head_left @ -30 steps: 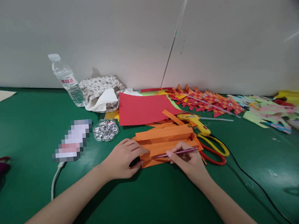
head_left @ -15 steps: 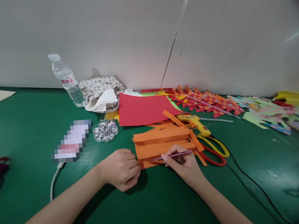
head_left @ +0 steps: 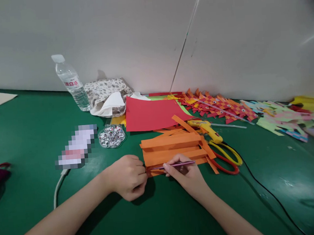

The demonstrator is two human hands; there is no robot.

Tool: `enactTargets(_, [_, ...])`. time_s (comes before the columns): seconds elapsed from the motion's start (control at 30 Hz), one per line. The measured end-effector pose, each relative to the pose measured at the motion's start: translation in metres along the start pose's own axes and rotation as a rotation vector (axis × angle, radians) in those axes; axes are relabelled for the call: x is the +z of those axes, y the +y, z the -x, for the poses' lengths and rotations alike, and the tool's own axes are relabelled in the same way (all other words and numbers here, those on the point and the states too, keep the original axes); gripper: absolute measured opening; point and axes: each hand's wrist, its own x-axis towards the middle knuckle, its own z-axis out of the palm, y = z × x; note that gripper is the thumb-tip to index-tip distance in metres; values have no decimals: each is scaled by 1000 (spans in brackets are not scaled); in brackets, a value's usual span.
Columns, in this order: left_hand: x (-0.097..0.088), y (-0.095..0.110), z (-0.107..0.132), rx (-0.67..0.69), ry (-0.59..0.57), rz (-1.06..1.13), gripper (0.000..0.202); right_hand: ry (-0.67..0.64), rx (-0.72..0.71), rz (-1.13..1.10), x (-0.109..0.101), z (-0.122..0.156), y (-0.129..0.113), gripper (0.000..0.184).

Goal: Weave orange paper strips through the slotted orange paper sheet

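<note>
My right hand [head_left: 187,173] is closed round a slim purple pencil [head_left: 181,163], its tip pointing left over the near strip of a folded orange paper [head_left: 172,141]. At the paper's near left corner is my left hand [head_left: 129,177], a fist with its fingertips hidden, pressed against that edge. Cut orange strips [head_left: 180,123] lie behind and to the right of the folded paper. Scissors with red and yellow handles [head_left: 233,171] lie right of it, their blades hidden beneath the paper. A yellow glue gun [head_left: 212,132] sits just behind the scissors.
Red paper [head_left: 154,114], a clear case of googly eyes [head_left: 112,136], a tissue pack [head_left: 107,88] and a water bottle [head_left: 74,84] stand behind. A blurred-out phone [head_left: 79,145] is on cable at left. Woven paper fish [head_left: 221,105] line the wall. A black cord [head_left: 263,187] runs right.
My right hand and the pencil have slid a little to the left along the near strip. My left hand keeps its place at the paper's corner.
</note>
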Motion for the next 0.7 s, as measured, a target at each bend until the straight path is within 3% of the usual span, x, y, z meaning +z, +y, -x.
enactTargets(0.7, [0, 0, 0, -43, 97, -109, 22, 3, 27, -24, -1, -3, 8, 24])
